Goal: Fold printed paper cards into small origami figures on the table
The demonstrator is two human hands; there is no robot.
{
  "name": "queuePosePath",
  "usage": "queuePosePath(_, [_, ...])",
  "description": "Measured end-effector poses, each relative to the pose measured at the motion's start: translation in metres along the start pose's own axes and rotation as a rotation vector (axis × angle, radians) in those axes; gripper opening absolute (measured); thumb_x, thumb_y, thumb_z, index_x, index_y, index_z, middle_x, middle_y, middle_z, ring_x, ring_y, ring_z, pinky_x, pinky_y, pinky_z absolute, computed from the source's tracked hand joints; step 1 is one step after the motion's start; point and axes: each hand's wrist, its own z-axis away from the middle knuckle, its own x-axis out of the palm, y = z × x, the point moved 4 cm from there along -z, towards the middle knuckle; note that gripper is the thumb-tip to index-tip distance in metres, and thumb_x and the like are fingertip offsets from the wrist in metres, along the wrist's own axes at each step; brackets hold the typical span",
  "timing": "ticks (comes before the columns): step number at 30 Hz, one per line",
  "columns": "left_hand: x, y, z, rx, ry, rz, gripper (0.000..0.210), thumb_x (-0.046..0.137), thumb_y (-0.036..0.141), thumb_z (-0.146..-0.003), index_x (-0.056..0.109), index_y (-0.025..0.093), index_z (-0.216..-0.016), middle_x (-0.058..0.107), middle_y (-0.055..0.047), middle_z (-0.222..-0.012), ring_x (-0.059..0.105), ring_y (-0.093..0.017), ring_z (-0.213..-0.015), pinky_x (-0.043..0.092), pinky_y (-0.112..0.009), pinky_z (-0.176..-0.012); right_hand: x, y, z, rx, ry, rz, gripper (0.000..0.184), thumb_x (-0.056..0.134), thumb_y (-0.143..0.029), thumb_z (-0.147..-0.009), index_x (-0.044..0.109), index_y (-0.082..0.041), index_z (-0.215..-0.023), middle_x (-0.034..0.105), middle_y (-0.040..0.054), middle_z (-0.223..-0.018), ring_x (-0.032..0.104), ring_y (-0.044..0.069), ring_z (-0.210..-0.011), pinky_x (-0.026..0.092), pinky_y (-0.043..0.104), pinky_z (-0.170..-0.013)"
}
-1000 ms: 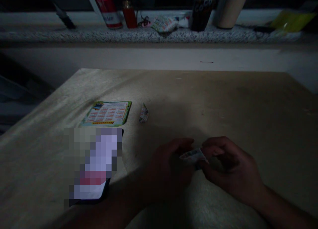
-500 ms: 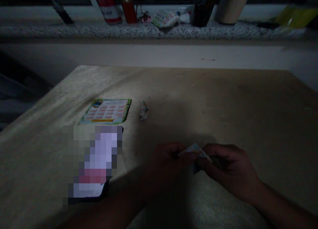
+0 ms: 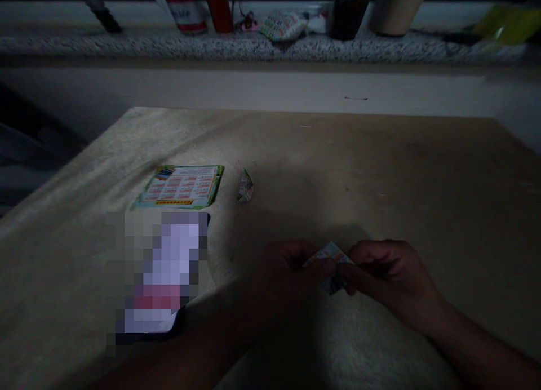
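Note:
A small folded piece of printed paper (image 3: 332, 250) is pinched between my two hands, low and right of the middle. My left hand (image 3: 291, 269) grips its left side, the thumb lying across the front. My right hand (image 3: 386, 271) holds the right side, its thumb tip close to the left thumb. One corner of the paper points up and another shows below the thumbs; the fingers hide the rest. Farther back on the table lies another folded printed paper (image 3: 245, 188), standing partly up. Left of it is a stack of printed cards (image 3: 181, 186) with a calendar-like grid.
A lit phone (image 3: 173, 271), its screen blurred out, lies on the table (image 3: 422, 170) left of my hands. Beyond the table, a stone sill (image 3: 236, 51) bears a red and white can (image 3: 186, 12), a red bottle (image 3: 220, 11), a crumpled wrapper (image 3: 282, 26) and a dark cup (image 3: 350, 12).
My right thumb has shifted slightly left and up along the paper, and more of its lower corner now shows. The view has tipped slightly; the things on the table stay put.

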Motion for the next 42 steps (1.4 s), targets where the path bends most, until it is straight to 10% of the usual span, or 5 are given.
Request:
queuePosePath(13, [0.008, 0.009, 0.005, 0.156, -0.25, -0.099, 0.022, 0.064, 0.031, -0.096, 0.079, 0.016, -0.09, 0.074, -0.003, -0.081, 0.063, -0.011, -0.072, 0.045, -0.02, -0.068, 0.0, -0.006, 0.002, -0.032, -0.07, -0.012, 0.023, 0.074, -0.03, -0.086, 0.072, -0.017, -0.067, 0.07, 0.0026, -0.059, 0.059, 0.011, -0.051, 0.045, 0.021, -0.049])
queuePosePath(30, [0.003, 0.009, 0.006, 0.196, -0.123, -0.163, 0.028, 0.067, 0.036, -0.092, 0.073, 0.01, -0.083, 0.06, -0.001, -0.067, 0.051, -0.01, -0.062, 0.039, -0.022, -0.059, 0.001, -0.012, 0.003, -0.171, 0.084, 0.055, 0.015, 0.075, -0.02, -0.08, 0.071, -0.015, -0.067, 0.067, 0.0013, -0.055, 0.051, 0.008, -0.047, 0.039, 0.018, -0.043])
queuePosePath(42, [0.002, 0.013, 0.006, 0.178, -0.227, -0.096, 0.029, 0.065, 0.035, -0.096, 0.079, 0.011, -0.091, 0.074, -0.007, -0.081, 0.062, -0.013, -0.073, 0.046, -0.023, -0.069, -0.006, -0.006, 0.002, -0.013, -0.129, -0.094, 0.026, 0.073, -0.036, -0.091, 0.076, -0.018, -0.072, 0.074, 0.0044, -0.068, 0.065, 0.012, -0.062, 0.051, 0.021, -0.06])
